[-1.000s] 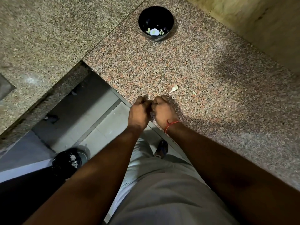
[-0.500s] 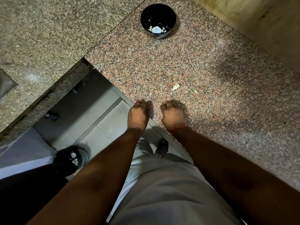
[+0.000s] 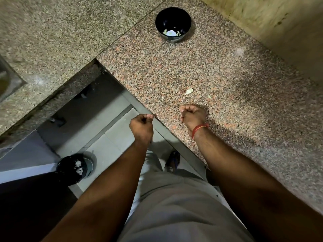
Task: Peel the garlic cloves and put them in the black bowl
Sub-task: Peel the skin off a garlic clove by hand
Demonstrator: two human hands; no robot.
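The black bowl [image 3: 189, 23] stands at the far end of the reddish granite counter [image 3: 236, 84], with pale peeled garlic [image 3: 171, 33] at its bottom. A pale garlic piece [image 3: 188, 91] lies loose on the counter, a short way beyond my right hand [image 3: 193, 116]. That hand hovers over the counter near its front edge, fingers curled into a fist. My left hand [image 3: 142, 127] is at the counter's edge, over the floor, fingers curled with the thumb against the fingertips. Anything inside either hand is hidden.
A tiny pale scrap [image 3: 209, 96] lies right of the loose piece. Below on the tiled floor stands a black bin [image 3: 73, 169] with white scraps in it. A steel sink corner [image 3: 8, 81] shows at far left. A wall [image 3: 279, 23] borders the counter's far right.
My hands, pressed together a second ago, have come apart. The left hand has drawn back and left off the counter edge; the right stays over the counter.
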